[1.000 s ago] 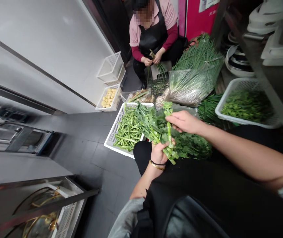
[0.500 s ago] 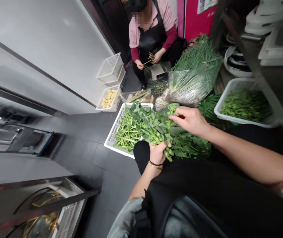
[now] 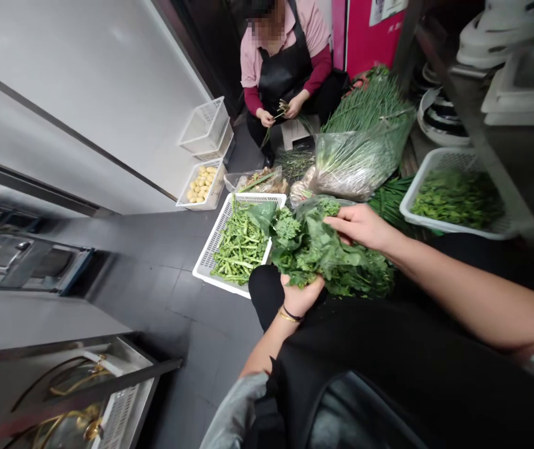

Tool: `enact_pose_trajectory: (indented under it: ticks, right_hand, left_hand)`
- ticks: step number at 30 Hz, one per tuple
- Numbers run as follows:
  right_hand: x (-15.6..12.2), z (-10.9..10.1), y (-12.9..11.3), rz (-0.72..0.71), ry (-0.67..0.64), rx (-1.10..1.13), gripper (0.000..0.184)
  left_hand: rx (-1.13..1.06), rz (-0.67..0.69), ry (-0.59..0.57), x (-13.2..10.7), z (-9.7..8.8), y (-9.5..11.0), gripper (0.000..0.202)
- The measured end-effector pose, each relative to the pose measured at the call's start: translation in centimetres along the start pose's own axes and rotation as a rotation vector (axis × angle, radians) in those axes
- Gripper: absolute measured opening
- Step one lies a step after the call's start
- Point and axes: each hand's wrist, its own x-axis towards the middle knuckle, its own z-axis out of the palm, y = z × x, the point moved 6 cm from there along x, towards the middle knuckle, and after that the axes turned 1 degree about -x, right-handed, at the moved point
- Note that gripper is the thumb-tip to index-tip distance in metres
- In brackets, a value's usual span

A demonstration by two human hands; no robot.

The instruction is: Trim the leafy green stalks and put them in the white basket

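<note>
My left hand (image 3: 301, 296) is closed around a bunch of leafy greens (image 3: 290, 227) with clustered green bud tops, low in front of my knees. The fingers of my right hand (image 3: 362, 226) are bent against broad leaves on the right side of the bunch; its fingertips are partly hidden among them. More leafy greens (image 3: 369, 271) lie below my right hand, by my lap. Just left of the bunch, a white slotted basket (image 3: 205, 265) holds cut green stalks (image 3: 236, 249).
Across from me a seated person (image 3: 285, 75) handles thin stems. Long green stalks in a clear bag (image 3: 360, 162) lie between us. A basket of yellow potato-like pieces (image 3: 201, 184) stands left, a white basket of greens (image 3: 458, 193) right, beside a metal shelf (image 3: 500, 162).
The bunch has turned in my left hand: its bud tops now face me and the thick stem ends no longer show. My right hand has shifted from a budded stem to the leaves.
</note>
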Motion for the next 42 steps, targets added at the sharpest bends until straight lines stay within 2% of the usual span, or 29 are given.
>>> enact_pose_trajectory:
  ticks: [2, 4, 6, 8, 10, 12, 13, 15, 17, 19, 20, 23, 24, 26, 28, 30, 33, 36, 39, 42]
  right_hand:
    - [0.4, 1.7, 0.2, 0.025, -0.053, 0.214, 0.047]
    - [0.4, 3.9, 0.9, 0.033, -0.176, 0.328, 0.045]
    - [0.0, 5.9, 2.4, 0.032, -0.342, 0.209, 0.041]
    - [-0.6, 6.7, 4.4, -0.014, -0.458, -0.140, 0.037]
    - [-0.9, 5.9, 6.6, -0.067, -0.479, -0.521, 0.048]
    - [-1.2, 4.4, 8.5, -0.080, -0.489, -0.745, 0.054]
    - [-1.3, 3.6, 9.2, -0.071, -0.495, -0.793, 0.052]
    - [-1.3, 2.3, 9.6, -0.062, -0.480, -0.827, 0.046]
    - [-1.0, 1.9, 8.7, -0.048, -0.408, -0.776, 0.039]
    - [-0.3, 2.6, 6.9, -0.023, -0.321, -0.576, 0.039]
    - [0.1, 3.2, 5.9, -0.007, -0.279, -0.435, 0.041]
    - [1.4, 5.5, 3.6, 0.036, -0.204, -0.056, 0.044]
    - [1.7, 5.9, 3.2, 0.044, -0.187, 0.024, 0.040]
    - [2.0, 6.0, 2.8, 0.040, -0.153, 0.101, 0.030]
    - [1.8, 4.9, 2.9, 0.022, -0.114, 0.100, 0.033]
    - [1.4, 3.4, 3.2, 0.027, -0.073, 0.121, 0.042]
    - [1.0, 1.9, 3.9, 0.082, 0.016, 0.269, 0.042]
    - [1.4, 2.1, 4.2, 0.115, 0.069, 0.362, 0.037]
    - [1.9, 3.3, 3.8, 0.063, 0.058, 0.339, 0.035]
    - [2.0, 3.7, 3.0, -0.079, 0.122, 0.183, 0.032]
  left_hand:
    - [0.014, 0.075, 0.016, -0.2, 0.0, 0.3, 0.021]
    - [-0.021, 0.141, 0.017, -0.4, -0.1, 0.6, 0.022]
    - [-0.132, 0.112, -0.004, 0.3, -0.4, 0.6, 0.021]
    - [-0.238, 0.041, 0.002, 2.1, -1.7, 0.6, 0.022]
    - [-0.251, -0.007, 0.092, 5.2, -4.5, 1.2, 0.022]
    - [-0.138, -0.007, 0.285, 8.6, -8.8, 2.3, 0.019]
    - [-0.044, 0.024, 0.406, 10.1, -11.0, 3.2, 0.020]
    - [0.074, 0.054, 0.508, 12.2, -14.0, 4.5, 0.024]
    - [0.094, 0.047, 0.530, 12.5, -14.8, 4.8, 0.023]
    - [0.020, -0.018, 0.434, 11.4, -12.9, 4.0, 0.020]
    - [-0.032, -0.067, 0.339, 10.4, -10.9, 3.2, 0.020]
    - [-0.201, -0.240, -0.038, 6.8, -3.0, 0.6, 0.027]
    - [-0.246, -0.270, -0.103, 5.8, -0.9, 0.0, 0.028]
    - [-0.329, -0.306, -0.129, 4.6, 1.6, -0.7, 0.027]
    - [-0.401, -0.353, -0.096, 4.4, 2.1, -1.0, 0.022]
    - [-0.423, -0.398, -0.065, 4.6, 1.6, -1.1, 0.017]
    - [-0.346, -0.442, -0.134, 4.2, 1.3, -1.0, 0.017]
    - [-0.311, -0.430, -0.244, 2.9, 2.3, -1.2, 0.029]
    - [-0.337, -0.375, -0.233, 2.2, 3.2, -1.4, 0.032]
    - [-0.385, -0.372, -0.211, 1.9, 3.8, -1.9, 0.031]
